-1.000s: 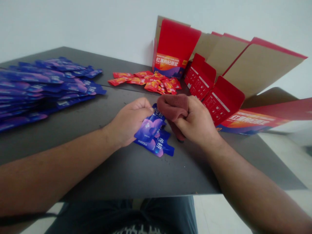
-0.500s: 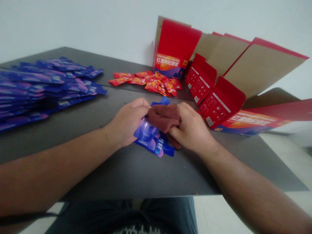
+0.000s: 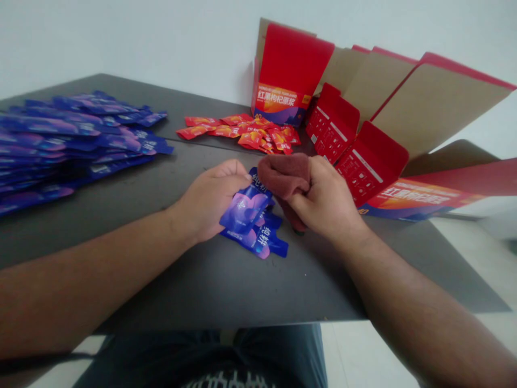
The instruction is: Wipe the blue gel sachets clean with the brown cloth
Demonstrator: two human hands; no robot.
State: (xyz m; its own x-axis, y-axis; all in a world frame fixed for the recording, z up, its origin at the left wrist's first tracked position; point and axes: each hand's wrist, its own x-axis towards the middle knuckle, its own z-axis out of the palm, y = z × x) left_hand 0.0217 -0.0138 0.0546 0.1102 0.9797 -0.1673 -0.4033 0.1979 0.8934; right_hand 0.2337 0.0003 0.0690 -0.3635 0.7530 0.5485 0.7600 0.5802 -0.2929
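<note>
Between thumb and fingers, my left hand [image 3: 216, 199] pinches a blue and purple sachet [image 3: 243, 207] by its left edge, above the table. My right hand [image 3: 329, 196] is closed around a folded brown cloth [image 3: 285, 175], which hangs just to the right of the held sachet's upper end. Beneath them, more blue sachets [image 3: 264, 237] lie on the dark table, partly covered by the held one. The fingertips of my right hand are hidden by the cloth.
A large heap of blue sachets [image 3: 89, 134] spreads over the table's left. Red sachets [image 3: 246, 132] lie at the back middle. Open red cartons stand at the back right: one upright box [image 3: 283, 75] and others with raised flaps [image 3: 371, 161]. The dark table's front edge [image 3: 226, 326] is close to my body.
The cloth in my right hand has moved up and slightly right, off the sachet, uncovering more of its printed front. My left hand keeps its pinch, nearly in place.
</note>
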